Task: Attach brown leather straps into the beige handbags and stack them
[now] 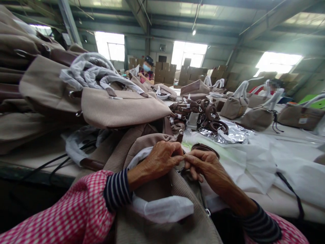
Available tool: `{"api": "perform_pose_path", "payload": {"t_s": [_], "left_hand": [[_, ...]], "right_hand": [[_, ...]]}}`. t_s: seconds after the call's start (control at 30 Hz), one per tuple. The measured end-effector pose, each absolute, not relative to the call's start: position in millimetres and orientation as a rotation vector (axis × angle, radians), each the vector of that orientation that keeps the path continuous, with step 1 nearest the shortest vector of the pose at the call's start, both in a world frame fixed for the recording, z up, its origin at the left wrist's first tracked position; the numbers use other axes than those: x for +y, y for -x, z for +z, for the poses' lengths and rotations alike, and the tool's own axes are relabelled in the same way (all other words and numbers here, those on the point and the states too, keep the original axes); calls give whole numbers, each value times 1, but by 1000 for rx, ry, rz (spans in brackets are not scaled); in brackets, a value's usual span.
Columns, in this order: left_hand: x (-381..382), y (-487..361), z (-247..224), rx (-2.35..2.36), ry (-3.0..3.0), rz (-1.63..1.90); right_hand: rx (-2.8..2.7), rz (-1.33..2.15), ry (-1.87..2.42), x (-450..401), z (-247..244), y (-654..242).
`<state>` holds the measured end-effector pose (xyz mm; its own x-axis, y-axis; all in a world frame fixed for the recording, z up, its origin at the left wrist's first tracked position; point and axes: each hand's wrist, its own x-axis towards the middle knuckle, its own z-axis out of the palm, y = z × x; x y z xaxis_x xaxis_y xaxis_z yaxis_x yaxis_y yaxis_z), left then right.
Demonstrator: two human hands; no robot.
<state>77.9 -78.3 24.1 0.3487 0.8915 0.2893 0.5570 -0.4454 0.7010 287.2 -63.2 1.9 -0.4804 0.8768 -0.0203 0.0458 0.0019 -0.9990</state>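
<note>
A beige ribbed handbag (154,231) lies in front of me, with a handle (165,208) wrapped in white paper looping over its side. My left hand (164,157) is closed in a pinch above the upper end of the bag. My right hand (203,164) meets it there, thumb and fingertips pressed together. Whatever sits between the fingertips is too small or hidden to make out. Just beyond the left knuckles a brown strap tab with a metal fitting (179,135) sticks up. A zipper (182,179) runs along the bag's edge under the right hand.
Stacked handbags (124,108) rise on my left. Ahead lies a heap of brown straps (210,115) beside silver foil (228,134). White wrapping sheets (264,159) cover the table at right. More handbags (259,117) stand beyond. Two people work across the table, near cartons (165,73).
</note>
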Motion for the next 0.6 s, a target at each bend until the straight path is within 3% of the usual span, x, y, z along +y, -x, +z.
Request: {"api": "perform_pose_path", "payload": {"t_s": [0.27, 0.6], "left_hand": [[-78, -80, 24, 1351, -2193, 824], [-81, -73, 29, 1263, -2149, 718]], "right_hand": [[-1754, 1412, 1031, -62, 9, -283], [-1552, 1470, 997, -63, 3, -279]]}}
